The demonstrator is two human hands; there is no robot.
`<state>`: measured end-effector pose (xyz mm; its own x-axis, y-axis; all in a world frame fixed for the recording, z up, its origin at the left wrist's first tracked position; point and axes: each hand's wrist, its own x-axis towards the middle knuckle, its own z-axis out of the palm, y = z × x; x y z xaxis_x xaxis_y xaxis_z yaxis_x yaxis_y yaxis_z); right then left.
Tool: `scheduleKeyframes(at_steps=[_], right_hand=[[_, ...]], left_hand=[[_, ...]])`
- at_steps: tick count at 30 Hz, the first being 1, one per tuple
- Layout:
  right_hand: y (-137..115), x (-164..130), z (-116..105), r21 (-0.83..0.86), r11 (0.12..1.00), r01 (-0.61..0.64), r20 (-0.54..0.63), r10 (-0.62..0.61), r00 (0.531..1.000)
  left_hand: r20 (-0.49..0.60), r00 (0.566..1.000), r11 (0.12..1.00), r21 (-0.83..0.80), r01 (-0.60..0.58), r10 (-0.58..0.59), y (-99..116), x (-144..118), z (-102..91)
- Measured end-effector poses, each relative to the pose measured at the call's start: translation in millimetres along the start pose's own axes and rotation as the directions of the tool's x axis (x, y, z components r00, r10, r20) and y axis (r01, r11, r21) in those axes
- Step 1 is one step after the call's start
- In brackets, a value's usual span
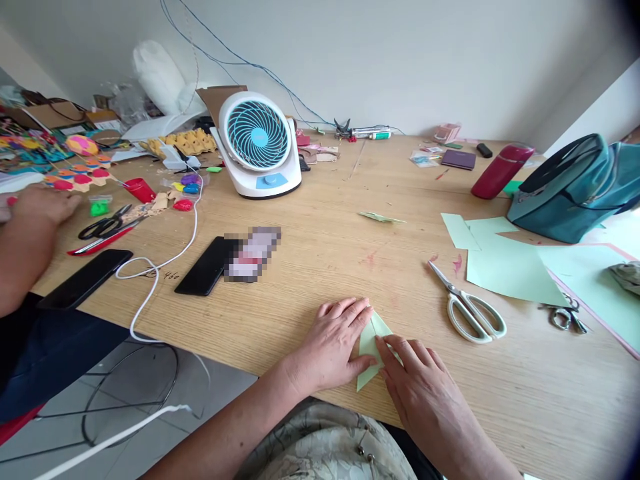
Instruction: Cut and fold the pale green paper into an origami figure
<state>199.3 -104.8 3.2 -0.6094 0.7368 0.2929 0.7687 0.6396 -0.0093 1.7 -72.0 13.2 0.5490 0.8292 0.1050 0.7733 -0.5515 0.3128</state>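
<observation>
A folded piece of pale green paper (pixel 369 347), pointed at its ends, lies at the table's front edge between my two hands. My left hand (pixel 333 343) holds it from the left, fingers close together along its upper edge and the thumb on its lower part. From the right, my right hand (pixel 417 373) presses on it with bent fingers, which hide part of its right side. White-handled scissors (pixel 475 317) lie partly spread to the right of my hands.
Pale green sheets (pixel 510 270), a teal bag (pixel 565 193) and a red bottle (pixel 503 171) are at the right. A small folded green piece (pixel 383 217) lies mid-table. Phones (pixel 207 267), a cable and a fan (pixel 257 143) stand left; another person's hand (pixel 45 203) rests beyond.
</observation>
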Motion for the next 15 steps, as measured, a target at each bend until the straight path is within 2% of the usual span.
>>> scheduleKeyframes(at_steps=[11,15], right_hand=[[-9,-24,-3,0.089,0.995,-0.035,-0.008,0.036,0.999],[-9,-23,-4,0.096,0.994,-0.047,-0.001,0.048,0.999]], left_hand=[[0.029,1.0,0.996,0.093,-0.014,0.011,2,3,1.3],[0.058,0.99,0.991,0.039,-0.129,0.127,14,-2,8.3]])
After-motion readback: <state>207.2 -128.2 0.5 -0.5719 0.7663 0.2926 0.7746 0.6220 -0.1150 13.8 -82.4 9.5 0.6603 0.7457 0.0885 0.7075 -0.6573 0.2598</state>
